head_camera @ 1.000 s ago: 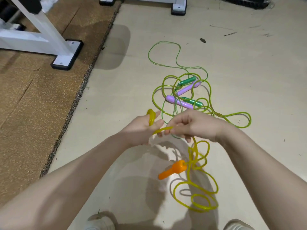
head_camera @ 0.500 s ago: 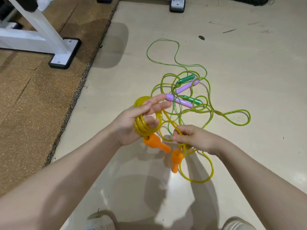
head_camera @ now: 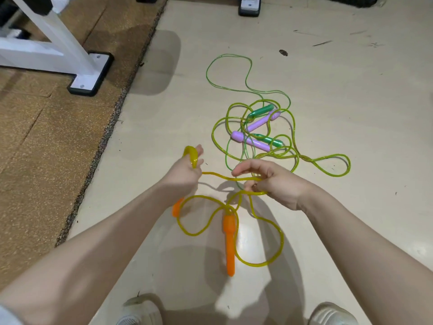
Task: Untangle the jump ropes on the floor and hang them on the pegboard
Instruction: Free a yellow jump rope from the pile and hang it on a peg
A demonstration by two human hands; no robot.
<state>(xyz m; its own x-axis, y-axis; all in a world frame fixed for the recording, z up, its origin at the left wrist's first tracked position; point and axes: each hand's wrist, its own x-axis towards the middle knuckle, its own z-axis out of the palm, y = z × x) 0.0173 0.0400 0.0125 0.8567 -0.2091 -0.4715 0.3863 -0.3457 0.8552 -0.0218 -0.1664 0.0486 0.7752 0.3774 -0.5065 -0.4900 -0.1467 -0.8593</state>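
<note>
With coils of the yellow rope gripped in the left hand and a strand apparently pinched by the right hand above the floor, each loop should be gathered evenly, the orange handle kept hanging free.

Smooth cream floor, scuffed and glossy under overhead light, meets a speckled brown rubber mat on the left; a white metal frame with black-edged feet stands on the mat
</note>
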